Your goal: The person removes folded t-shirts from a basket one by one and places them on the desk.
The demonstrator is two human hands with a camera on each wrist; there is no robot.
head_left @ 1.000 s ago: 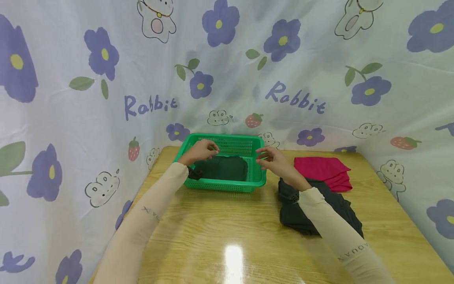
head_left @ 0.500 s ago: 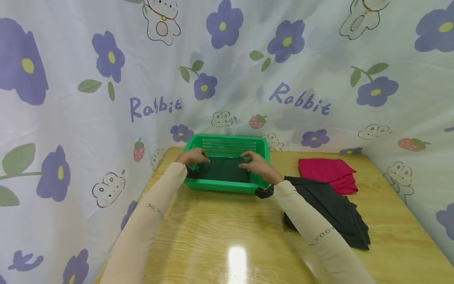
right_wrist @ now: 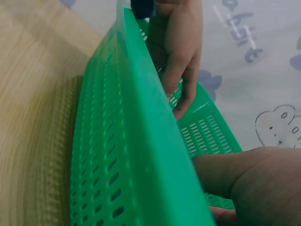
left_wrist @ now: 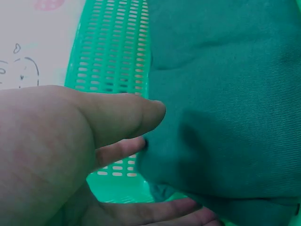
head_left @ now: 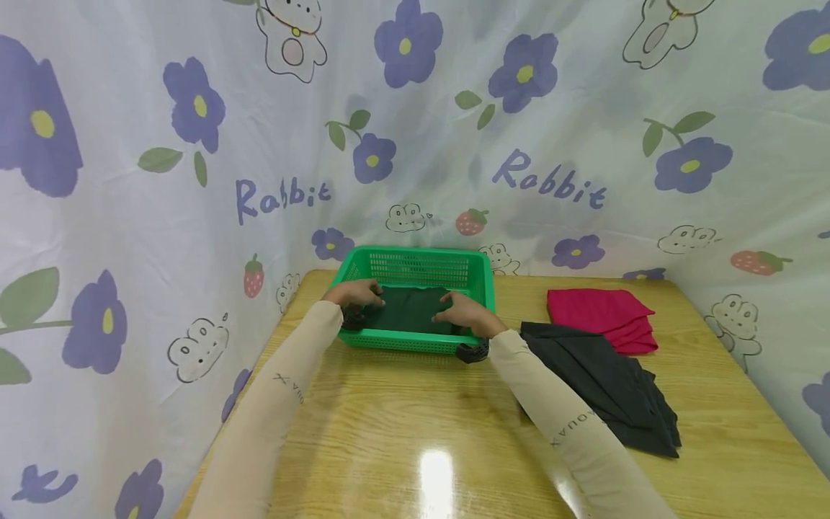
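Note:
A green perforated plastic basket (head_left: pixel 402 339) stands near the back of the table with a folded dark green cloth (head_left: pixel 411 308) lying in it. My left hand (head_left: pixel 357 292) is at the cloth's left end. In the left wrist view its thumb reaches straight over the cloth (left_wrist: pixel 225 103), while other fingers extend low beside its edge, their tips partly hidden. My right hand (head_left: pixel 468 314) is over the cloth's right end, fingers spread and pointing down. The near rim hides most of the right fingers (right_wrist: pixel 214 169) in the right wrist view; the left hand (right_wrist: pixel 181 52) shows beyond.
To the right of the basket lies a folded black cloth (head_left: pixel 603 382), partly behind the right sleeve (head_left: pixel 558 411). Behind it is a folded red cloth (head_left: pixel 599 317). A printed curtain (head_left: pixel 441 173) hangs behind the wooden table (head_left: pixel 363 425).
My right hand has moved left from beside the basket's right rim and down to the cloth in the basket. The left hand has lowered a little at the cloth's left end.

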